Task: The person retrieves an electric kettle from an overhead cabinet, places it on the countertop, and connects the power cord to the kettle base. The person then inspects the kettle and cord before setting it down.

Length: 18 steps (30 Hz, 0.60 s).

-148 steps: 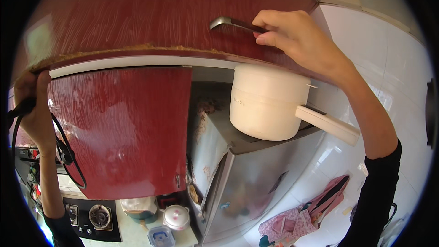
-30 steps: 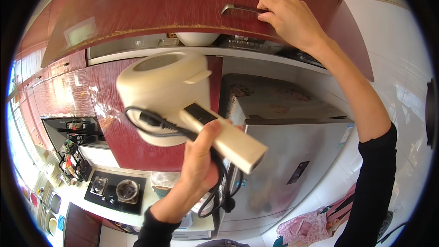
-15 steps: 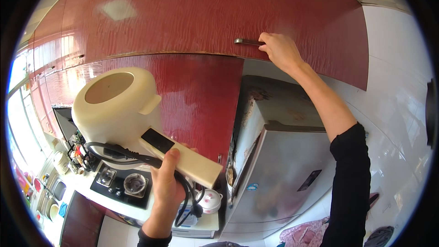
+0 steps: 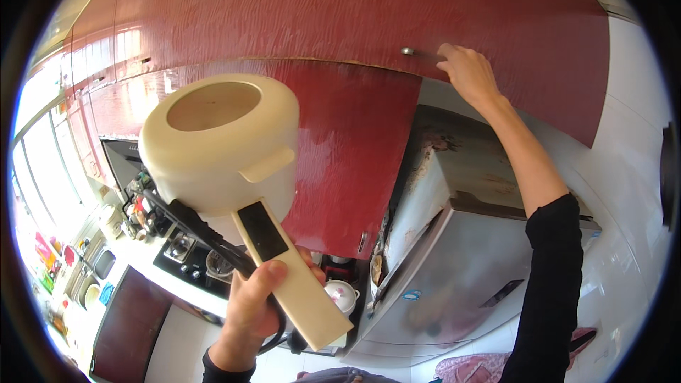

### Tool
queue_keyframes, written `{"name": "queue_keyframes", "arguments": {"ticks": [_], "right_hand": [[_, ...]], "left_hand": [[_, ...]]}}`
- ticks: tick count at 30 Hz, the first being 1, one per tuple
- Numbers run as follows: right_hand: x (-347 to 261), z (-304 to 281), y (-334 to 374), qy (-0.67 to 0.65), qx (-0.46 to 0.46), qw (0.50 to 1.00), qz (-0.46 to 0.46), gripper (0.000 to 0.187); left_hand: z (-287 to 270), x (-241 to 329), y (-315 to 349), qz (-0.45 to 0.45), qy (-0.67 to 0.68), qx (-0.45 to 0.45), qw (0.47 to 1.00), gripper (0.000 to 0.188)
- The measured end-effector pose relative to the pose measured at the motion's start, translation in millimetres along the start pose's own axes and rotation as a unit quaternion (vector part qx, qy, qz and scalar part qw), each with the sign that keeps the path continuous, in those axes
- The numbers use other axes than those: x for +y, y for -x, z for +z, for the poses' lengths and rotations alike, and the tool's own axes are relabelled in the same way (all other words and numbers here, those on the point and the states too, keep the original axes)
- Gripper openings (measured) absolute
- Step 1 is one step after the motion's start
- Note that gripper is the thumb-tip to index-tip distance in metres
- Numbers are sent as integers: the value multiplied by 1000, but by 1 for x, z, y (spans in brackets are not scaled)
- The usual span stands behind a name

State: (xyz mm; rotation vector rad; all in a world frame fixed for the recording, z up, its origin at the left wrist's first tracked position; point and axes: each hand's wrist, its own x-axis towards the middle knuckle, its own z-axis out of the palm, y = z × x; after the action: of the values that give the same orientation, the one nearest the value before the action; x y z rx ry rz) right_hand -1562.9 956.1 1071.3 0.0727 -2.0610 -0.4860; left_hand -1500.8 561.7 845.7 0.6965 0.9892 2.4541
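Note:
My left hand (image 4: 255,305) is closed around the long cream handle of an electric cooking pot (image 4: 220,163), thumb on top beside a dark panel. The pot is held up in front of me, with a round tinted window in its lid. A black power cord (image 4: 202,237) is bunched under the same hand and along the pot's side. At the upper right, my right hand (image 4: 470,76) has its fingers curled at the right end of a metal cabinet handle (image 4: 407,51). That handle sits near the lower edge of a wide red cabinet door (image 4: 326,10), which looks closed.
Below the cabinet stands a grey fridge (image 4: 454,276) with a worn, stained top. A gas stove (image 4: 186,262) and a white flowered lidded pot (image 4: 342,296) are on the counter to the lower left. A bright window (image 4: 53,163) lies at far left. Pink patterned cloth (image 4: 472,369) is low down.
The electric pot has come higher and nearer, and its handle now points more steeply downward. The view has shifted, moving the cabinet and fridge rightward in it. My right hand stays at the cabinet handle.

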Motion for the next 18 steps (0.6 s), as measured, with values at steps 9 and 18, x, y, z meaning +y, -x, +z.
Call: {"name": "queue_keyframes", "arguments": {"ticks": [9, 18], "right_hand": [[8, 21, -2, 1, 7, 1000, 5, 16], [-1, 17, 10, -61, -48, 996, 41, 35]], "left_hand": [[-11, -18, -5, -66, 7, 16, 998, 52], [-16, -28, -1, -98, -14, 0, 995, 55]]}}
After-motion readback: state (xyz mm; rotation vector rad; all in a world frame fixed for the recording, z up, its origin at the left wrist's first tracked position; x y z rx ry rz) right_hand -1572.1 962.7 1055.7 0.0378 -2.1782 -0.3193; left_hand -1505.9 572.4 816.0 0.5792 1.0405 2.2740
